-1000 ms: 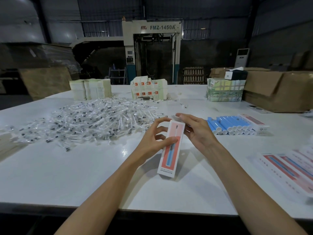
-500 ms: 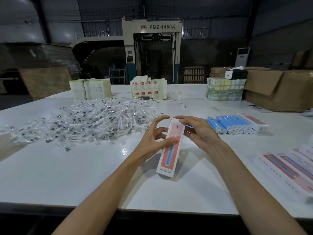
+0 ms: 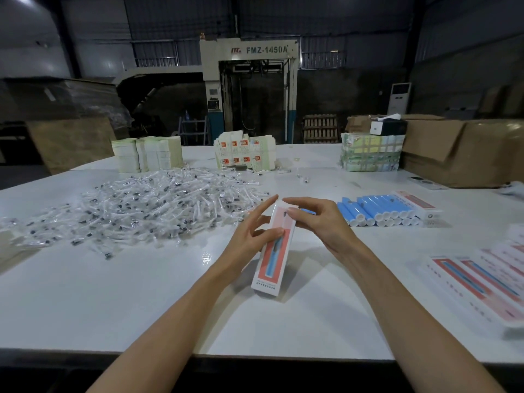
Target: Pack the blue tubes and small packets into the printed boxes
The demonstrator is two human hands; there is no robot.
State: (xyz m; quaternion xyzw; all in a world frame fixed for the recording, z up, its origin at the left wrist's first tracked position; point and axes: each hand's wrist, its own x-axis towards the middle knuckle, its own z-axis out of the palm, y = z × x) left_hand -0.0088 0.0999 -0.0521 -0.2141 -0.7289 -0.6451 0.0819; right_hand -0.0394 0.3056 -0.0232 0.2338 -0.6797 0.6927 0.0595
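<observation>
While the left hand [image 3: 249,239] pinched the long red-and-white printed cardboard box [image 3: 274,251] slanted over the white worktop [image 3: 113,293], the right hand [image 3: 321,222] clamped its fingers [image 3: 295,200] on the top end; too hard a squeeze there might have crumpled the flap, and a slack pinch might have dropped the box.

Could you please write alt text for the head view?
Two bare hands hold a red-and-white printed box over a white table, the left hand gripping its side, the right hand pinching its top end. Clear packets lie heaped at left, blue tubes at right.
</observation>
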